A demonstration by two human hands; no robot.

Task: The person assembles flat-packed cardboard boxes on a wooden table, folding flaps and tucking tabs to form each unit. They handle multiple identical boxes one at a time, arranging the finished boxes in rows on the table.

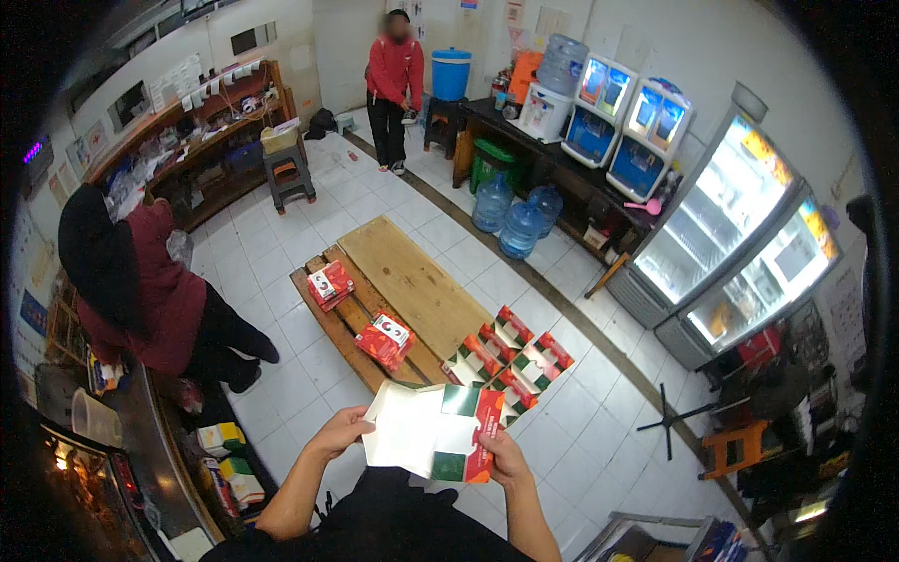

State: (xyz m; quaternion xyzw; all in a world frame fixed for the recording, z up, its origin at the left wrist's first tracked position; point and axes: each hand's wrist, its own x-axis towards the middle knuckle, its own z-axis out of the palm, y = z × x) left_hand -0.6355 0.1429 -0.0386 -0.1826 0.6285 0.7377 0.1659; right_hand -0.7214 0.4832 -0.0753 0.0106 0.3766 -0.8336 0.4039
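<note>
Close in front of me is an unfolded paper carton (405, 433), its bare side white and its other end green and red. My left hand (343, 431) pinches its left edge. On the right end, my right hand (503, 456) grips the red panel with the thumb on top. Beyond the carton stands a low wooden table (398, 272). Two stacks of red and white cartons, a far one (330, 284) and a nearer one (385, 341), lie on its left side. Several shaped red and green cartons (530, 368) sit grouped at its near right end.
A person in a maroon top (150, 272) stands at the left beside a counter (169, 440). Another person in a red jacket (396, 70) stands at the back. Blue water bottles (521, 229), drink dispensers (592, 131), lit glass-door fridges (716, 225) and an orange stool (735, 450) line the right.
</note>
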